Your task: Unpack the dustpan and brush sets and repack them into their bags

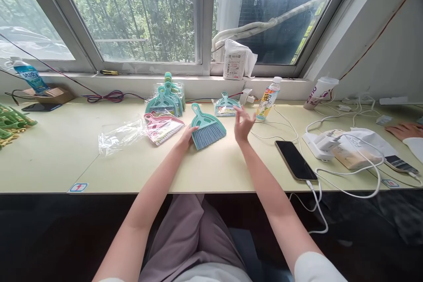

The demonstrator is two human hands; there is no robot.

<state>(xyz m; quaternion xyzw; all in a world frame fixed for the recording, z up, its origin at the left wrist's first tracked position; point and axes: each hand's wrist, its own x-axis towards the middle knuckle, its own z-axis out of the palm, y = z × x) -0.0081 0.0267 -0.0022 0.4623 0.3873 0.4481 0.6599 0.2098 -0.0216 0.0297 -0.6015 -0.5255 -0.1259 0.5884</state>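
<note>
Currently teal dustpan-and-brush (209,132) in left hand (187,137), right hand (243,128) apart.

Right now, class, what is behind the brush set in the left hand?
Behind the brush set, farther back and slightly right, is a wrapped set; a thin cable and the wall are beyond. Whatever the brush set itself covers cannot be seen.

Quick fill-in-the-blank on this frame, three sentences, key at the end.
1. The person's ____ hand holds a teal brush-and-dustpan set.
2. The neighbouring set, just left of that hand, is ____.
3. The cable plugged into the phone nearest the right hand is ____.

Missing words: left; pink; white.
</note>
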